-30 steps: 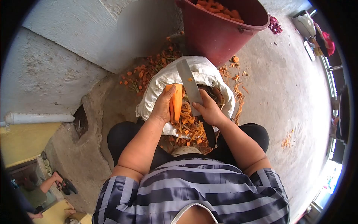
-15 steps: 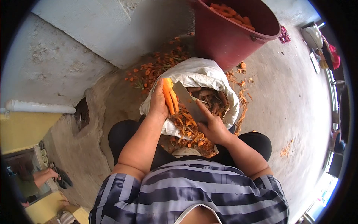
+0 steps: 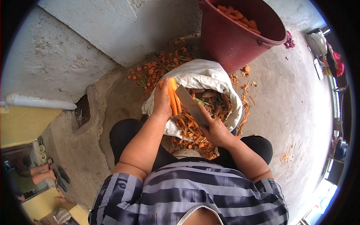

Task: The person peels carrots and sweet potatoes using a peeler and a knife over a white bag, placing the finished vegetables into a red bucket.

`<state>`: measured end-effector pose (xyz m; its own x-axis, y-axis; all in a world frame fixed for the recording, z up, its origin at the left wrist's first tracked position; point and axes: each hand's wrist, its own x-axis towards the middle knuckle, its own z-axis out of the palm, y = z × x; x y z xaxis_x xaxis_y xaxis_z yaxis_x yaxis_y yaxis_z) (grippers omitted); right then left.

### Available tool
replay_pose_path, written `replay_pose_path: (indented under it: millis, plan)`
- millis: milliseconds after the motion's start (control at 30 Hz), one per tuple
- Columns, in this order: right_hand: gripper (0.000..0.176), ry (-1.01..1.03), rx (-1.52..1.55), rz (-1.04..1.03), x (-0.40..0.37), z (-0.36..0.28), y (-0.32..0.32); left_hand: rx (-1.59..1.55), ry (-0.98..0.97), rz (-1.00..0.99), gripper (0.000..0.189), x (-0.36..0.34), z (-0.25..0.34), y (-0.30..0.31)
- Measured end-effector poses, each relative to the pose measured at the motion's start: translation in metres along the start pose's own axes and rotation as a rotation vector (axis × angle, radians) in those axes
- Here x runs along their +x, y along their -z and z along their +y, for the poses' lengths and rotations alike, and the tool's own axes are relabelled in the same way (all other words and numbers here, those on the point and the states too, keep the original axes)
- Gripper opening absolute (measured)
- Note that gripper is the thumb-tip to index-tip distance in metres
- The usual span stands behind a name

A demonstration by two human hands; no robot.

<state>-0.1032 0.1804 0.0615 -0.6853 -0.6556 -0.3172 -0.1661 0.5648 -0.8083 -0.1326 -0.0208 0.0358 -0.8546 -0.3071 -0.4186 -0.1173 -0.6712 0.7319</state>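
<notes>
"What did you have in your hands?"

"My left hand was closed around some smooth carrot pieces, held nearly upright over the left side of the sack mouth. My right hand gripped a broad knife, forefinger stretched along the blade, its handle hidden. The tip was just beside the carrots; whether it touched them, I couldn't tell."

"How was that best handled?"

"With a firm left grip, I'd say, fingertips clear of the edge, and that forefinger steadying the blade. I judged it wise to work above the white sack, so scraps dropped onto the peelings."

"And farther out?"

"Carrot ends lay strewn on the floor to the left, and just beyond the sack stood a red bucket with more carrots inside."

"Had anything changed in that last second?"

"The knife, mostly. A second earlier its tip had reached up over the sack's far rim; now it slanted down and in, pointing at the carrot pieces. My right hand had shifted too, leaving more of the sack's dark contents in sight. My left hand had kept its hold."
</notes>
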Motion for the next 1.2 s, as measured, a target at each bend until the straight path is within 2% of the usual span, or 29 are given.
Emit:
replay_pose_path:
  millis: [100,200,300,500,600,700,800,900,1000,1200]
  plan:
    - [0.077,-0.021,-0.060,-0.037,0.000,-0.006,0.004,0.164,0.003,0.073,0.033,0.003,-0.005,0.007]
    - [0.077,0.010,-0.121,-0.028,0.000,-0.003,0.000,0.201,-0.095,0.074,0.033,0.005,-0.010,0.007]
    - [0.078,0.034,-0.145,-0.038,0.001,0.000,-0.005,0.197,-0.114,0.068,0.033,0.009,-0.015,0.010]
    - [0.080,-0.015,-0.080,-0.038,0.005,-0.005,-0.017,0.093,-0.101,0.111,0.038,0.014,-0.022,0.013]
    - [0.082,-0.039,-0.126,-0.029,0.009,-0.002,-0.024,0.004,-0.050,0.102,0.041,0.022,-0.029,0.020]
    - [0.083,0.024,-0.099,0.038,0.013,0.009,-0.036,-0.096,0.012,0.169,0.044,0.019,-0.030,0.016]
    - [0.083,-0.031,-0.060,0.021,0.014,0.003,-0.035,-0.196,0.078,0.192,0.044,0.011,-0.025,0.007]
    - [0.078,0.116,-0.054,0.112,0.016,0.008,-0.035,-0.200,0.069,0.158,0.041,0.016,-0.022,0.012]
    - [0.077,0.097,-0.046,0.073,0.014,0.005,-0.020,-0.144,0.116,0.073,0.038,0.013,-0.010,0.013]
    - [0.076,-0.042,-0.163,0.102,0.012,0.005,-0.025,-0.157,0.041,0.134,0.040,0.016,-0.018,0.019]
